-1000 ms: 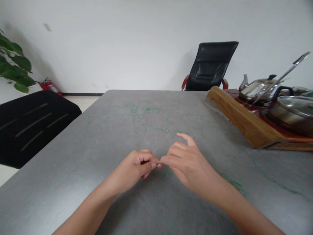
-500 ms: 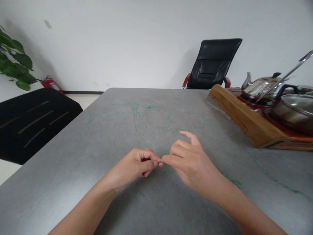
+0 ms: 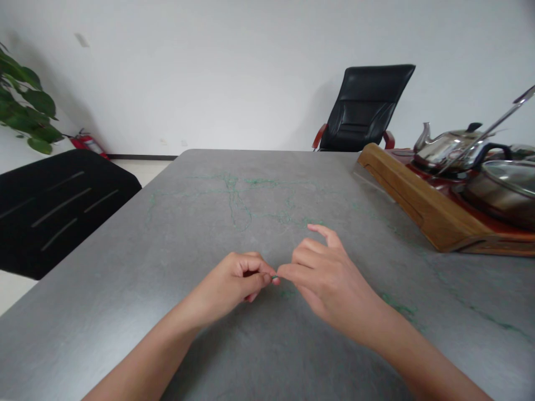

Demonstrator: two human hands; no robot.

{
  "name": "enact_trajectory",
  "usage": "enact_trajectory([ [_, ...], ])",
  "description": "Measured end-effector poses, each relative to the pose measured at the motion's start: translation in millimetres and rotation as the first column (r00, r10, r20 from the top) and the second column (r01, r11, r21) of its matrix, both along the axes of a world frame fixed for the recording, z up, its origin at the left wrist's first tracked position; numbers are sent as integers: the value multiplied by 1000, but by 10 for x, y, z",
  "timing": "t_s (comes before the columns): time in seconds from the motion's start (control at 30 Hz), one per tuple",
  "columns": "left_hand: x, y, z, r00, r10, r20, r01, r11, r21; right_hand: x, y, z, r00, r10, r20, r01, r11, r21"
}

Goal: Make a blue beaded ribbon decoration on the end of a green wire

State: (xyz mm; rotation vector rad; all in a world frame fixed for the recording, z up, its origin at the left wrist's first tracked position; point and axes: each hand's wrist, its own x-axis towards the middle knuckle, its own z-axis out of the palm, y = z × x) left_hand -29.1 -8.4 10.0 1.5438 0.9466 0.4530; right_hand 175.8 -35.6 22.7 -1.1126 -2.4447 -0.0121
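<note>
Between my two hands, low in the middle of the view, shows a tiny bit of green thread (image 3: 274, 277). My left hand (image 3: 251, 277) pinches it between thumb and forefinger. From the right, my right hand (image 3: 320, 270) meets it at the fingertips, its fingers pinched together and the little finger raised. Thin tangled green threads (image 3: 234, 192) lie on the grey table (image 3: 137, 267) beyond my hands. A denser green clump (image 3: 399, 308) rests beside my right forearm, and another strand (image 3: 493, 318) runs along the table's right part.
A wooden tea tray (image 3: 401, 195) stands at the right, bearing a steel kettle (image 3: 447, 147) and a lidded steel pot (image 3: 505, 186). Behind the table is a black chair (image 3: 361, 108). At the left are another black chair (image 3: 62, 206), a plant (image 3: 29, 108) and a fire extinguisher (image 3: 90, 142).
</note>
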Motion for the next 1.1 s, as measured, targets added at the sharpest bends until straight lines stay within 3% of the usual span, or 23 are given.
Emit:
enact_trajectory([
  [0.27,5,18,-16,1000,22,10,-22,1000,4,-11,6,-37,1000,5,-2,-5,1000,21],
  [0.7,11,24,-62,997,58,50,-52,992,-113,-10,12,-58,1000,14,-23,-12,997,73],
  [0.9,14,14,-27,999,33,10,-34,993,113,-42,6,-68,998,-21,-62,20,1000,-22],
  [1.1,21,6,-50,1000,26,-11,-23,975,219,-72,3,-107,993,-63,-95,61,998,-25],
])
